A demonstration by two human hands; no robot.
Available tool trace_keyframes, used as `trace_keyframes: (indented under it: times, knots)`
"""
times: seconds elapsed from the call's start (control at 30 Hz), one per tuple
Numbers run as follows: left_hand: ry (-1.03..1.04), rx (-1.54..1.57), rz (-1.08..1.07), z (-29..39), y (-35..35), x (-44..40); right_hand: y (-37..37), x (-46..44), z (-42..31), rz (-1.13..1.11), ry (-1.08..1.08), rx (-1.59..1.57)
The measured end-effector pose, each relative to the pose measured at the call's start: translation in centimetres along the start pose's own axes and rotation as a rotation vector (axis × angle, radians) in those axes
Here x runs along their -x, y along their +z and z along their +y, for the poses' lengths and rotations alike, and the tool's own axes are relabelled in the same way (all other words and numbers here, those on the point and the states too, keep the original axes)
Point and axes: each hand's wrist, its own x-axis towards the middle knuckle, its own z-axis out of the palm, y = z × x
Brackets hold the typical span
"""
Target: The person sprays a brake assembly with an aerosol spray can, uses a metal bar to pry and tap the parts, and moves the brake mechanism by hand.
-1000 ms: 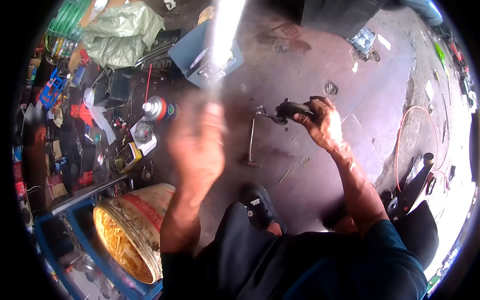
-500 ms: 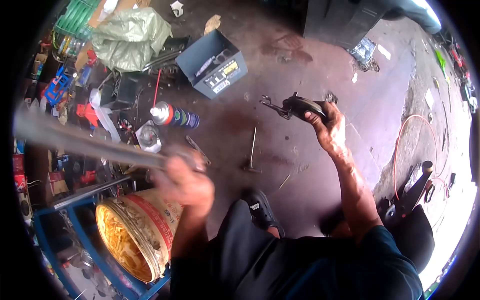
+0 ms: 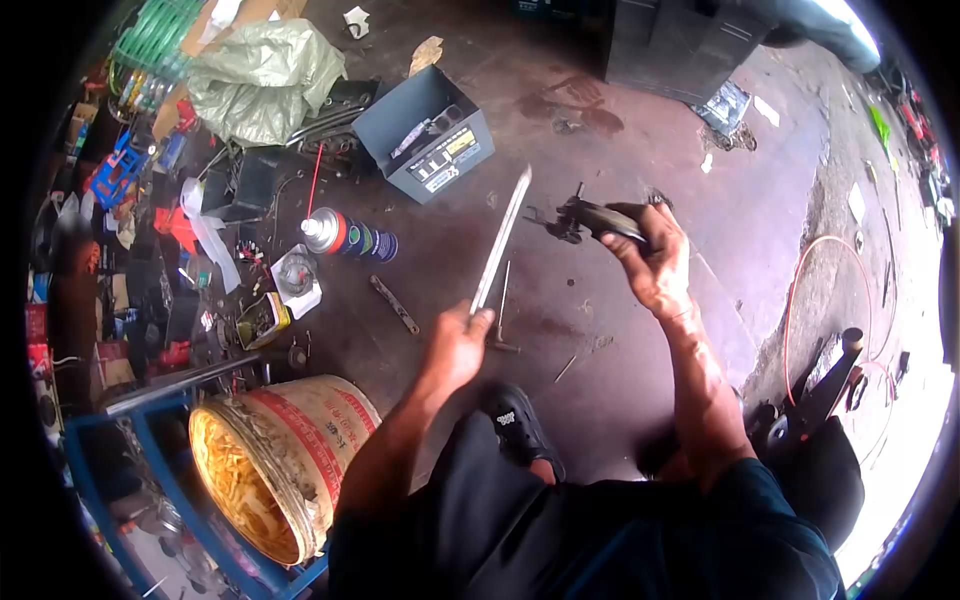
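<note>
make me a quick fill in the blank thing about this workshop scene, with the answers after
The ____ hand grips the long metal bar. The spray can lies on its ____. The printed band around the bucket is ____. The shoe is ____.

Missing words: left; side; red; black.

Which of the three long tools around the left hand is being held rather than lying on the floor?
The pale, pointed bar, in the grip of the left hand; the T-handled rod and the mottled flat tool lie on the floor.
</note>
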Motion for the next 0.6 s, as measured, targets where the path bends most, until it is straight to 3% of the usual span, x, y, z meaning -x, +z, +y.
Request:
trace_keyframes:
  times: [0.1,0.13,0.17,0.2,0.27,0.3,0.33,0.37,0.43,0.47,0.6]
  knots:
    - [0.28,0.13,0.477,5.9,-5.5,0.7,0.0,1.7,2.0,0.06,0.441,-0.398]
    - [0.339,0.222,0.631,8.6,-7.6,1.5,-1.2,1.0,1.5,0.032,0.357,-0.197]
    - [0.362,0.446,0.749,9.9,-8.0,1.4,-1.0,0.9,2.3,0.029,0.389,-0.266]
    - [0.622,0.669,0.701,10.7,-7.3,0.9,-0.5,0.9,2.8,0.042,0.428,-0.339]
    - [0.642,0.711,0.48,3.5,-0.8,0.3,-0.4,1.2,1.6,0.055,0.393,-0.425]
    - [0.439,-0.015,0.22,1.5,1.5,0.4,-0.1,1.1,1.2,0.068,0.384,-0.487]
    - [-0.138,-0.042,-0.272,0.8,1.9,-0.6,-0.4,0.9,1.2,0.031,0.233,-0.289]
    - [-0.084,0.031,-0.136,0.3,1.8,-0.1,-0.6,0.6,1.3,-0.003,0.074,-0.09]
    - [0.022,0.173,0.097,0.0,1.0,0.9,-0.3,1.8,1.5,0.082,0.457,-0.482]
    - [-0.054,0.261,0.151,-0.7,0.6,1.1,-0.4,1.9,1.4,0.104,0.508,-0.53]
    - [0.059,0.501,0.176,-1.6,1.0,-1.4,0.2,0.6,2.1,-0.036,0.984,-0.91]
